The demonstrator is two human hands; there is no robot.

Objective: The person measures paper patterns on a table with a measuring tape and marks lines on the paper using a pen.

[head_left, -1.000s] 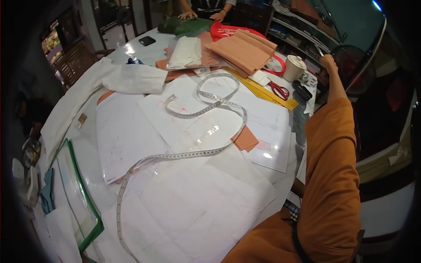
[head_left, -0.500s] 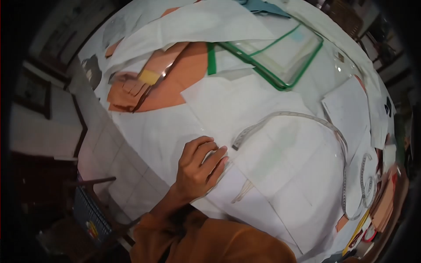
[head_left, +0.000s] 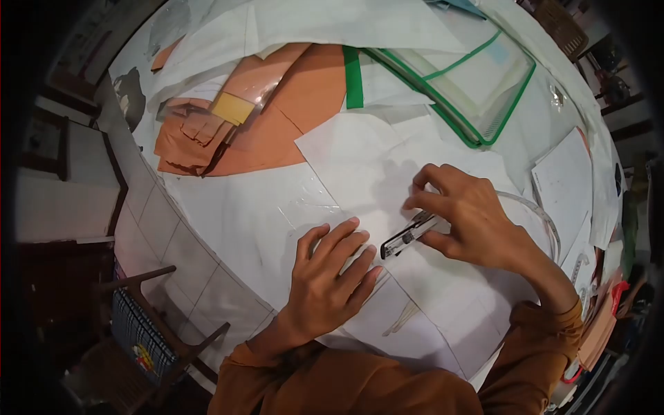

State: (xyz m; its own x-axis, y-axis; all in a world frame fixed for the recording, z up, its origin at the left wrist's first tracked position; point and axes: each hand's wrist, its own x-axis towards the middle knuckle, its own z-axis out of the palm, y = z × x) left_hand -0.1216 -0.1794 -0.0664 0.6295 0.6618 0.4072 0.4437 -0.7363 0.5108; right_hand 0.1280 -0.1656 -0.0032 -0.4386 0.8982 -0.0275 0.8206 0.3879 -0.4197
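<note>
My right hand is over the white paper right of centre, fingers closed round a small black and silver stapler. The stapler's black end points down and left, towards my left hand; its rear part is hidden in my grip. Palm down, my left hand rests on the white paper with its fingers spread and nothing in them. Its fingertips are close to the stapler but apart from it. Below the stapler, a thin tan looped strand lies on a paper sheet.
Brown paper pieces with a clear cover lie at upper left. A green-edged clear case is at upper right. Part of a measuring tape shows behind my right wrist. A wooden chair stands beyond the table's left edge.
My right hand has come into view from the right with the stapler, covering much of the measuring tape. My left hand has shifted slightly right, its fingers more spread. The view has also shifted.
</note>
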